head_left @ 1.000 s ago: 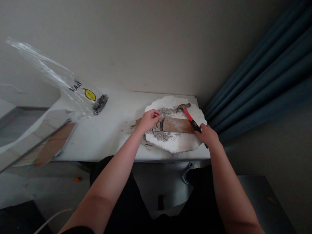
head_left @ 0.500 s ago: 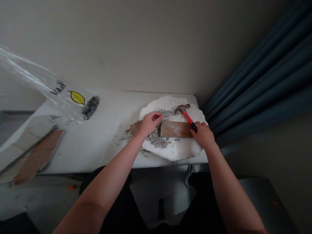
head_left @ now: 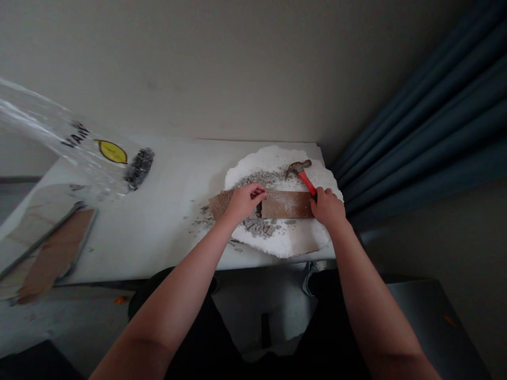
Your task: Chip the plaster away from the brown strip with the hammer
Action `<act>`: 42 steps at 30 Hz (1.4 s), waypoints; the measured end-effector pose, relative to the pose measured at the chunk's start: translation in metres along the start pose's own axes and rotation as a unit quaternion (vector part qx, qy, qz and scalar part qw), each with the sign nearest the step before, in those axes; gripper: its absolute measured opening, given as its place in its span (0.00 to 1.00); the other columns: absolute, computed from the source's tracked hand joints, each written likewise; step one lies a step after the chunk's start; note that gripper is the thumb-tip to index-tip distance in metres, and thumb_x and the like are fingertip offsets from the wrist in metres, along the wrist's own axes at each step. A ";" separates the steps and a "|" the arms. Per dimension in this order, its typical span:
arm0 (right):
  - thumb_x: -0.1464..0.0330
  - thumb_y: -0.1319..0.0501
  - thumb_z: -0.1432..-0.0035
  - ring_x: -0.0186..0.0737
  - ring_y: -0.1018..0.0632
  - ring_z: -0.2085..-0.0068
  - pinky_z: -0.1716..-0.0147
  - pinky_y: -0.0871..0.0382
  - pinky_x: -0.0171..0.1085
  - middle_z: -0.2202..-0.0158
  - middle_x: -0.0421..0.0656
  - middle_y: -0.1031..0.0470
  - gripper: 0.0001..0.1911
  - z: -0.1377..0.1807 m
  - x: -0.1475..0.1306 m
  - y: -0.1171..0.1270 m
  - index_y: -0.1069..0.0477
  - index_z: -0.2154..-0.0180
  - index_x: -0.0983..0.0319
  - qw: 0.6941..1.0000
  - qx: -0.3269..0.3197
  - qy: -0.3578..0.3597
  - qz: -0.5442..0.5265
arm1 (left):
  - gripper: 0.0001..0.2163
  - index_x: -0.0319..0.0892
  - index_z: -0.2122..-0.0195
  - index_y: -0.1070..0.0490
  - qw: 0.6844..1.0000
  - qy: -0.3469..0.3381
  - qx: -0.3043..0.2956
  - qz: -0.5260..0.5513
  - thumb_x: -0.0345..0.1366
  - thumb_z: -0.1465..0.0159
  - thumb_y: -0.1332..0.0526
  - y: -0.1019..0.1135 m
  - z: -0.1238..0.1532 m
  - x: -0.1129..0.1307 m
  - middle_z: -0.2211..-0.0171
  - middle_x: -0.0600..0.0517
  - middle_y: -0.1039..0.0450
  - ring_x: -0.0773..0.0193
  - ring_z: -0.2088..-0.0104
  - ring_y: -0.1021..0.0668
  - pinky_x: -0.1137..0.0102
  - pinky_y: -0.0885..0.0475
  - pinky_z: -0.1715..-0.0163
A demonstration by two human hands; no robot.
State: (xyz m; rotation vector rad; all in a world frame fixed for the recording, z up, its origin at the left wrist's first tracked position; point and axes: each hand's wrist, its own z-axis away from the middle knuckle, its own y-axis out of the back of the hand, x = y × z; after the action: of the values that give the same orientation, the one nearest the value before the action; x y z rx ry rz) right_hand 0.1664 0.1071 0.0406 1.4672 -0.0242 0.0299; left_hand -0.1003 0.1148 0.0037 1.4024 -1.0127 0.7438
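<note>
A claw hammer [head_left: 304,177] with a red and black handle lies over the white slab, its metal head pointing away from me. My right hand [head_left: 329,205] is closed round the lower handle, above the right end of a brown board [head_left: 287,205]. My left hand [head_left: 246,200] hovers at the board's middle, thumb and fingertips pinched together; anything between them is too small to make out. Under that hand a dark gap crosses the brown strip, and its dotted left part [head_left: 219,205] shows beside my wrist. Grey crumbs [head_left: 259,227] are scattered around the board.
The rough-edged white slab [head_left: 304,240] rests on a white table [head_left: 166,227]. To the left lie a clear plastic bag [head_left: 91,150] with a yellow print, and another brown board [head_left: 59,253] beside a dark rod. A blue curtain [head_left: 428,132] hangs at the right.
My right hand has slid up the hammer handle and now wraps it more fully. My left hand stays pinched near the gap, slightly lower over the board. The view has shifted a little.
</note>
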 end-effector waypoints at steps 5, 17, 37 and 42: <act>0.62 0.47 0.30 0.59 0.23 0.49 0.56 0.30 0.48 0.47 0.60 0.29 0.20 0.000 -0.002 0.003 0.36 0.43 0.67 1.000 -0.017 -0.006 0.004 | 0.07 0.41 0.60 0.23 1.000 -0.016 0.008 -0.005 0.37 0.36 0.37 0.000 -0.001 -0.001 0.65 0.49 0.19 0.60 0.63 0.19 0.65 0.24 0.58; 0.60 0.46 0.30 0.56 0.24 0.49 0.55 0.32 0.46 0.46 0.58 0.29 0.22 0.003 -0.002 0.007 0.37 0.42 0.66 1.000 -0.027 -0.010 -0.006 | 0.05 0.42 0.62 0.25 1.000 -0.024 0.013 0.008 0.35 0.36 0.38 -0.002 -0.001 -0.005 0.67 0.50 0.20 0.60 0.64 0.18 0.63 0.22 0.58; 0.62 0.49 0.29 0.57 0.22 0.49 0.55 0.30 0.45 0.48 0.58 0.27 0.19 0.003 -0.002 0.005 0.36 0.43 0.66 0.999 -0.028 -0.033 -0.012 | 0.05 0.43 0.60 0.25 0.993 -0.066 -0.003 -0.099 0.37 0.34 0.39 -0.002 0.000 -0.006 0.65 0.50 0.19 0.59 0.62 0.18 0.65 0.24 0.59; 0.60 0.51 0.28 0.58 0.21 0.49 0.55 0.30 0.46 0.48 0.59 0.26 0.21 0.002 -0.004 0.007 0.36 0.42 0.67 0.998 -0.045 -0.051 -0.012 | 0.06 0.44 0.58 0.25 0.990 -0.067 -0.012 -0.123 0.36 0.34 0.39 -0.002 0.001 -0.003 0.63 0.50 0.19 0.59 0.61 0.18 0.64 0.24 0.56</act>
State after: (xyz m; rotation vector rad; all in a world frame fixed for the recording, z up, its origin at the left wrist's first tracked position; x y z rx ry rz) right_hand 0.1617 0.1054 0.0473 1.3768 -0.0900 -0.0646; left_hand -0.1002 0.1145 0.0004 1.5402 -0.9257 0.4595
